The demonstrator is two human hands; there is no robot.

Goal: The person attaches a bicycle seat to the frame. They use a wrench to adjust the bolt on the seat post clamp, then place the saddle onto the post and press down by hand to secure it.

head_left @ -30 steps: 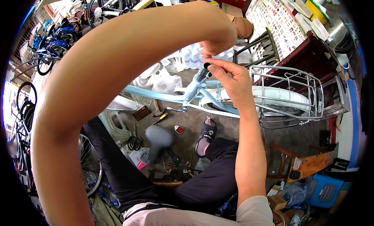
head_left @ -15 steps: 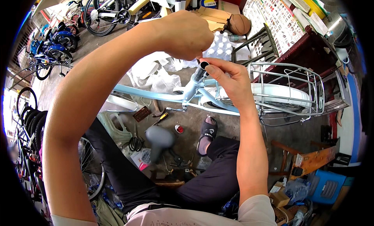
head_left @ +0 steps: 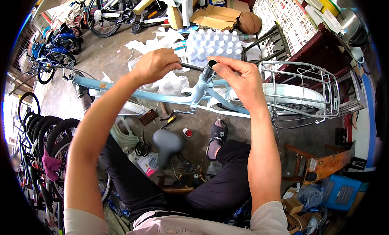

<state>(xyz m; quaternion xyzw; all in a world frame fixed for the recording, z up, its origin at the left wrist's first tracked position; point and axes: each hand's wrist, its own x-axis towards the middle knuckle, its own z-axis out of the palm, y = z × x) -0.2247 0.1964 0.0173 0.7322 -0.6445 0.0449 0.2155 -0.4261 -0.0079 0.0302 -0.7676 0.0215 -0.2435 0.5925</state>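
My left hand (head_left: 156,65) is closed on the end of a thin dark rod (head_left: 191,67), a tool I cannot identify, which runs across to the top of the silver seat tube (head_left: 206,75). My right hand (head_left: 239,79) is pinched at that tube's open rim, with thumb and index finger beside the rod's far end. The tube rises from a pale blue bicycle frame (head_left: 162,96), which lies across in front of me. Its white-walled rear tire (head_left: 296,95) and silver rack (head_left: 328,79) are at the right.
Bottled water (head_left: 212,44) and a basketball (head_left: 249,23) sit beyond the frame. On the floor are a detached saddle (head_left: 166,144), screwdriver (head_left: 170,122), hammer (head_left: 164,109) and scissors (head_left: 144,148). Bicycles (head_left: 58,48) crowd the left, a wooden stand (head_left: 324,166) and blue case (head_left: 342,192) the right.
My left hand and forearm have swung down and to the left, exposing the dark rod and more of the bottles. My right hand stays at the tube top.
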